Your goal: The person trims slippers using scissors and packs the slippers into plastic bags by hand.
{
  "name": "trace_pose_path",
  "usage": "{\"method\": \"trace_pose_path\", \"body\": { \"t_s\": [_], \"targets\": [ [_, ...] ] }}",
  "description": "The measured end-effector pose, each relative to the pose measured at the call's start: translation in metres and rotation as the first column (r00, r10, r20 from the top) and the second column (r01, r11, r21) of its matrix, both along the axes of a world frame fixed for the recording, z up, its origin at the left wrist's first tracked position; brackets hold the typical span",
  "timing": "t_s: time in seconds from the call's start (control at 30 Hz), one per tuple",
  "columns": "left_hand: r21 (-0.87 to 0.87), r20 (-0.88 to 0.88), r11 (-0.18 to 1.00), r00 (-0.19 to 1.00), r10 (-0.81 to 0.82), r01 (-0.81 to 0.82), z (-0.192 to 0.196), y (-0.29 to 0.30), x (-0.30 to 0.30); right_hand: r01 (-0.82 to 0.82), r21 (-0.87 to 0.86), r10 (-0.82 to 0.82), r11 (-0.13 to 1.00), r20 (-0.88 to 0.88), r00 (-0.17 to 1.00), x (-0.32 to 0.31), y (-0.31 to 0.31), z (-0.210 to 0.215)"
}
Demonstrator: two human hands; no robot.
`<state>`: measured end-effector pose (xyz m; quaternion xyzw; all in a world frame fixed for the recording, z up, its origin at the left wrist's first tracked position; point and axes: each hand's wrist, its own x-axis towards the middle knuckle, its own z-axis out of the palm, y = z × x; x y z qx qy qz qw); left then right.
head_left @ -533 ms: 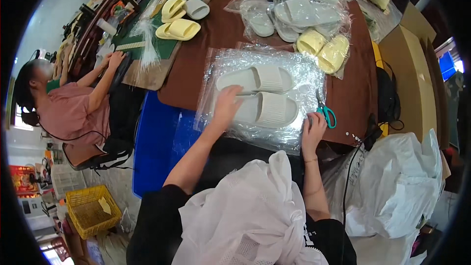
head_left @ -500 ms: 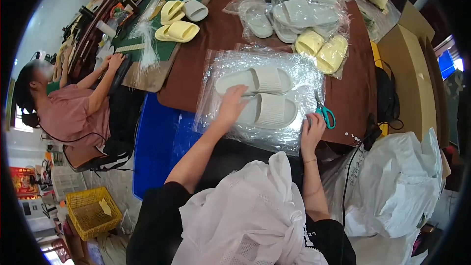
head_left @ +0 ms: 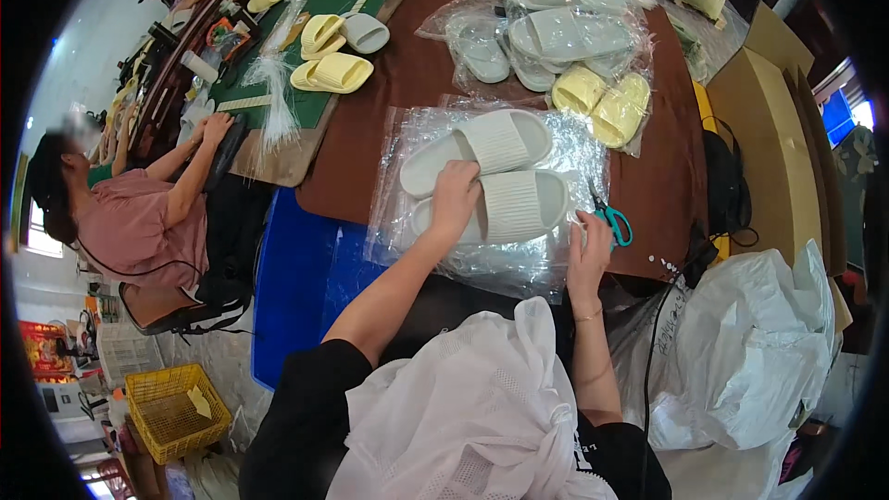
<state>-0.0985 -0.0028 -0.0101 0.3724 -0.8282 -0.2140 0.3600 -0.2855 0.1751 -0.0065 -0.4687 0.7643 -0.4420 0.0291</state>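
A pair of pale grey slippers with ribbed straps lies on a stack of clear plastic bags: the far slipper and the near slipper. My left hand reaches between them, its curled fingers closed on the near slipper by its strap opening. That slipper's heel is partly hidden under my hand. At the right edge of the stack rests my right hand, fingers stretched and slightly apart. Just beside its fingertips are scissors with teal handles.
Bagged grey slippers and bagged yellow slippers lie at the far right of the brown table. Loose slippers sit on a green mat. A blue bin, a seated co-worker, a cardboard box and a white sack surround the table.
My left hand has moved slightly right and closed on the near slipper. The slippers have shifted, with the far one turned and raised at its toe. My right hand has barely moved.
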Motion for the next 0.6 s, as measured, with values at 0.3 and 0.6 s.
{"method": "trace_pose_path", "body": {
  "t_s": [0.3, 0.6],
  "targets": [
    [0.594, -0.594, 0.655, 0.803, -0.033, 0.467, 0.067, 0.048, 0.042, -0.022, -0.222, 0.164, 0.975, 0.645, 0.747, 0.042, -0.018, 0.036],
    [0.614, -0.779, 0.555, 0.542, 0.314, 0.561, 0.099, 0.062, 0.106, -0.033, -0.233, 0.176, 0.972, 0.627, 0.759, 0.036, -0.009, 0.057]
  ]
}}
